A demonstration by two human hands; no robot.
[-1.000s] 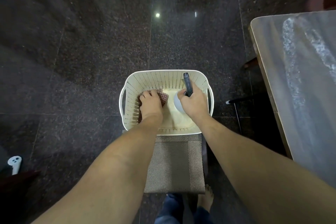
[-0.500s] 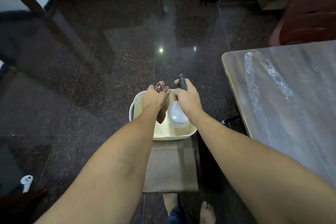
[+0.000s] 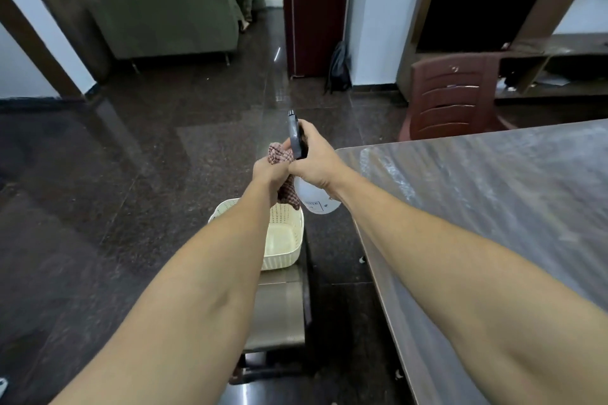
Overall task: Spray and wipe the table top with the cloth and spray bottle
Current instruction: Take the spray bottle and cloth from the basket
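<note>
1. Both hands are up in front, over the dark floor (image 3: 131, 207) and just left of the table (image 3: 493, 207). They sit so close together that they look like they're touching.
2. Left hand (image 3: 268, 171) is closed around a red checked cloth (image 3: 279, 154). A bit of the cloth pokes out above the fist and more hangs out below; the hand covers the middle part.
3. Right hand (image 3: 316, 161) is wrapped around the neck of a spray bottle (image 3: 317, 200). The dark sprayer head sticks up above the knuckles. The trigger is hidden, so I can't tell if a finger is on it. There's a label on the white body but it's too small to read.
4. A cream basket (image 3: 289, 240) sits below the hands on a chair seat (image 3: 279, 306). The left forearm blocks part of its rim.
5. The table is cut off at the right and bottom edges, with glare streaks on top.
</note>
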